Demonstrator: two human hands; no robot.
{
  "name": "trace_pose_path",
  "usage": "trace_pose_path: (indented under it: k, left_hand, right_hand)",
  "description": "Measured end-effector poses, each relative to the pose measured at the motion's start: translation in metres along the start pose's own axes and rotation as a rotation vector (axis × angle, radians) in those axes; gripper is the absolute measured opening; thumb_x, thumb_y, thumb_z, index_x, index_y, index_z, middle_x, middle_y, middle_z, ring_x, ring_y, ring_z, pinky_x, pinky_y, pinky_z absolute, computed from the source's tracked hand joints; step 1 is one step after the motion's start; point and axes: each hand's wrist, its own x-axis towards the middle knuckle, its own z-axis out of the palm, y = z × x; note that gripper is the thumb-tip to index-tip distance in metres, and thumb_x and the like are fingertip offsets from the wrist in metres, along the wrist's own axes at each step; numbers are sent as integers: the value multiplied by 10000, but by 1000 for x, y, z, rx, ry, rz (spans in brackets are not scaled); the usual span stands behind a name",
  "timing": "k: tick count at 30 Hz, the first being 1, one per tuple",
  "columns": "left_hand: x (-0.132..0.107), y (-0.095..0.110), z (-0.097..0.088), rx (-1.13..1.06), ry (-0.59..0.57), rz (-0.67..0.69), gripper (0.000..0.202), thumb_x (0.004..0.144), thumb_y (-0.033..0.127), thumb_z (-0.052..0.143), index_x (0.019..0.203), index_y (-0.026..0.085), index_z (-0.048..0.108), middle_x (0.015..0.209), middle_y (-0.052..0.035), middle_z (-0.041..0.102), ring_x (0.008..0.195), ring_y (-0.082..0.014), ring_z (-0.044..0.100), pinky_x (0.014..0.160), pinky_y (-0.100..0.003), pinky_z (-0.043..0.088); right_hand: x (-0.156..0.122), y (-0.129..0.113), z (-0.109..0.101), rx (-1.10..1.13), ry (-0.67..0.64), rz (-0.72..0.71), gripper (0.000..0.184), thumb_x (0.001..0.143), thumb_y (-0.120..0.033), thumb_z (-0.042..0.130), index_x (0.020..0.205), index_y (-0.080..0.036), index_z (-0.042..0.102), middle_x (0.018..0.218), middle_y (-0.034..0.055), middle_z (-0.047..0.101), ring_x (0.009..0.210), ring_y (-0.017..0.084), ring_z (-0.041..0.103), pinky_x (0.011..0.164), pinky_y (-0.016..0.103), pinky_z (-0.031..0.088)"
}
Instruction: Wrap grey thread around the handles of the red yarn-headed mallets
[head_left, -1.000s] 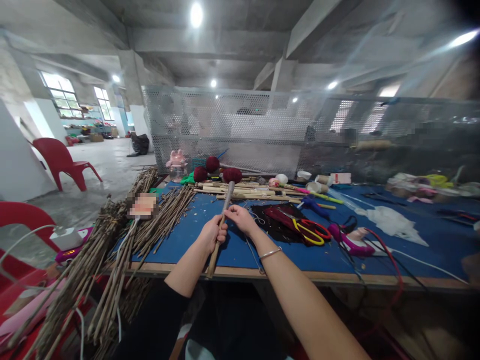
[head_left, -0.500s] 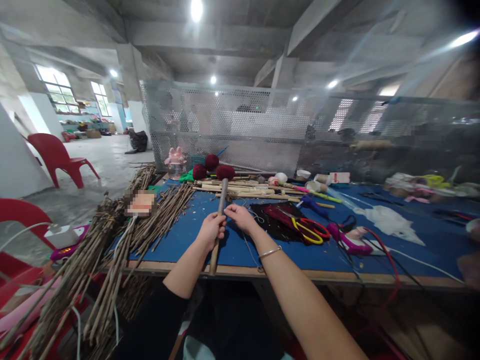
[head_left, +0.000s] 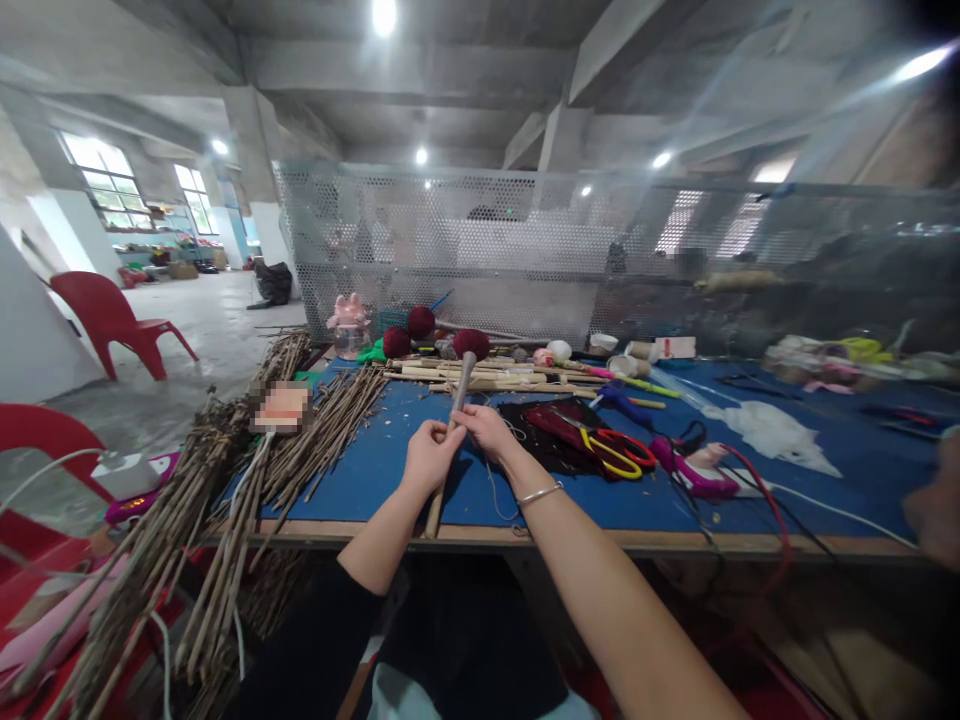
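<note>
Over the near part of the table, my left hand (head_left: 429, 456) is closed round a stick (head_left: 463, 383) that has a dark red ball (head_left: 470, 344) at its far end. The stick's upper part looks grey and smooth, and its bare lower end (head_left: 435, 515) points toward me. My right hand (head_left: 486, 432) is closed too, its thumb and fingers pinched on the stick just above the left hand. Below the right wrist a thin string (head_left: 493, 492) trails onto the blue tabletop (head_left: 360, 480); whether those fingers hold its end is hidden.
Bundles of thin twigs (head_left: 330, 425) cover the table's left side and overhang its edge. To the right are scissors (head_left: 615, 455) on dark cloth, a blue glue gun (head_left: 626, 405) and a purple power strip (head_left: 697, 470) with cables. A perforated metal panel (head_left: 450, 240) stands behind.
The stick tilts more to the right, its red ball shifted right. My right fingers have moved onto the stick, and my left hand has turned slightly around it.
</note>
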Motion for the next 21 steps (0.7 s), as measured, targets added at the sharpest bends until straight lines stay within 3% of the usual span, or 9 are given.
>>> trace_pose_path:
  k: [3,9,13,14,18,21]
  left_hand:
    - [3,0,0,59,7,-40,283,652,399,666,678,161,517,470,39,522,366,-68,441,372,-175,345]
    - [14,9,-10,-148,-288,-195,328,712,456,610,690,138,532,570,-15,590,400,-66,488,403,-179,387]
    - [37,12,-24,-118,-644,-411,346,614,402,721,753,117,585,683,-77,637,541,-123,586,512,-225,451]
    - [42,12,-27,-116,-671,-409,347,567,361,761,737,118,581,676,-66,630,540,-122,581,515,-225,447]
    - [54,5,-30,-152,-577,-294,361,538,347,781,636,139,503,471,60,465,393,-43,430,433,-166,351]
    - [50,0,-29,-139,-484,-204,369,553,374,769,631,136,498,450,63,445,369,-38,402,402,-159,303]
  right_hand:
    - [2,4,-1,-10,-10,46,330,645,-449,647,684,-142,533,380,-95,333,318,33,224,346,201,119]
    - [0,0,-5,99,-85,92,328,646,-448,628,746,-161,506,353,-122,271,292,40,175,316,195,107]
    - [-1,-1,-4,62,-56,89,306,645,-430,632,701,-164,493,366,-104,331,294,40,207,318,201,103]
    - [-1,-1,-3,45,-49,87,303,646,-427,634,689,-162,494,370,-101,338,299,40,216,323,202,106]
    - [0,-1,2,14,-27,64,301,660,-418,640,642,-158,490,370,-103,308,329,35,222,355,206,121]
    - [-2,-2,3,23,-24,58,313,662,-429,643,642,-154,494,367,-106,294,326,31,208,356,207,106]
